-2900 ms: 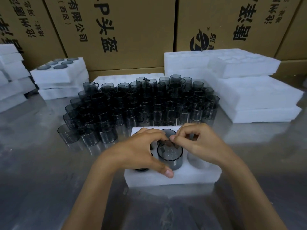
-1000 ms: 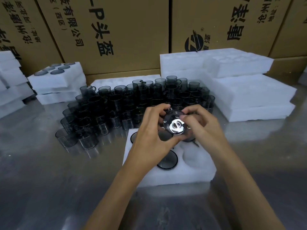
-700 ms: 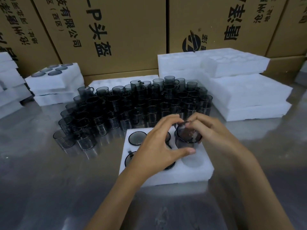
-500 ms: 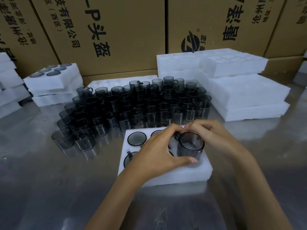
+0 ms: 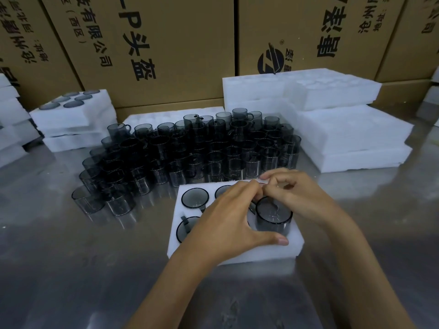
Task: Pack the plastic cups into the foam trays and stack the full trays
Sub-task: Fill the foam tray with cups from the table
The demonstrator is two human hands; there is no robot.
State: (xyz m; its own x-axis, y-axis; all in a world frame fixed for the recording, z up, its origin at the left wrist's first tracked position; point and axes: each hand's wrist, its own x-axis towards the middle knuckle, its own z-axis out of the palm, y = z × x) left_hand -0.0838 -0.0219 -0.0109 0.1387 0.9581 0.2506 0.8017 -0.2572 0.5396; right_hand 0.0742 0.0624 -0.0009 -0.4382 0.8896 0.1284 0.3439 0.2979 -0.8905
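A white foam tray [image 5: 294, 244] lies on the steel table before me, with dark smoky cups sunk in its left holes [image 5: 194, 197]. One dark plastic cup [image 5: 273, 217] stands half-sunk in the tray's front right hole. My left hand [image 5: 228, 226] curls around this cup from the left, thumb along its front. My right hand [image 5: 299, 198] pinches the cup's far rim from behind. Behind the tray stands a crowd of several loose dark cups [image 5: 194, 153].
Stacks of empty foam trays [image 5: 351, 136] rise at the right. A stack of filled trays [image 5: 71, 115] sits at the back left, more foam [image 5: 9, 129] at the far left edge. Cardboard boxes [image 5: 166, 43] wall the back. Bare steel table [image 5: 71, 269] lies in front.
Both hands lifted a cup from the pile, turned it upright and lowered it into the tray's front right hole. It now sits deeper in the hole than half a second ago.
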